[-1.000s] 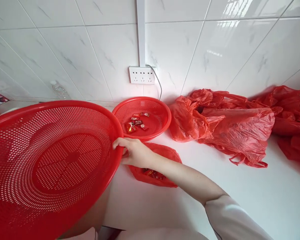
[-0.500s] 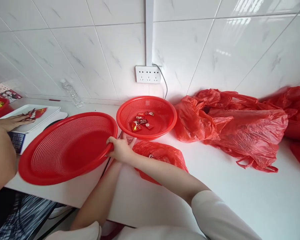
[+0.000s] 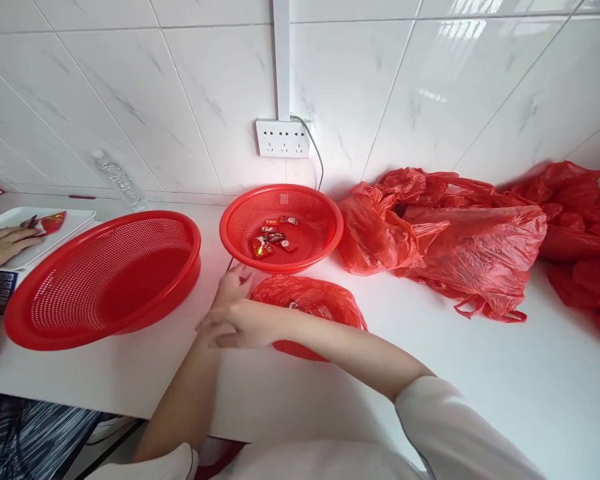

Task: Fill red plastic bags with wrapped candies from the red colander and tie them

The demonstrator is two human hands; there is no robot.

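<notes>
My right hand (image 3: 237, 325) reaches left across my left wrist, holding nothing, with its slightly blurred fingers loosely bent and apart. Under and beyond it, my left hand (image 3: 234, 285) is partly hidden; its visible fingers are apart with nothing seen in them. Just ahead stands a smaller red plastic basket (image 3: 330, 233) with several wrapped sweets (image 3: 275, 238) in its bottom. An open red plastic bag (image 3: 347, 303) holding a few wrapped pieces lies beside my right forearm. Left of my hands, apart from them, is a large red mesh basket (image 3: 145, 310) with nothing inside.
At the far left another person's hand (image 3: 5, 247) rests on a white scale tray (image 3: 73, 223) beside a red packet (image 3: 53, 222). A clear bottle (image 3: 120, 179) lies by the wall. Full red bags (image 3: 473, 250) crowd the right side. A power strip (image 3: 283, 138) is on the wall.
My right hand has let go of the large basket, which now sits farther left. My left hand has drawn back toward me from under the smaller basket's edge. The view has shifted slightly.
</notes>
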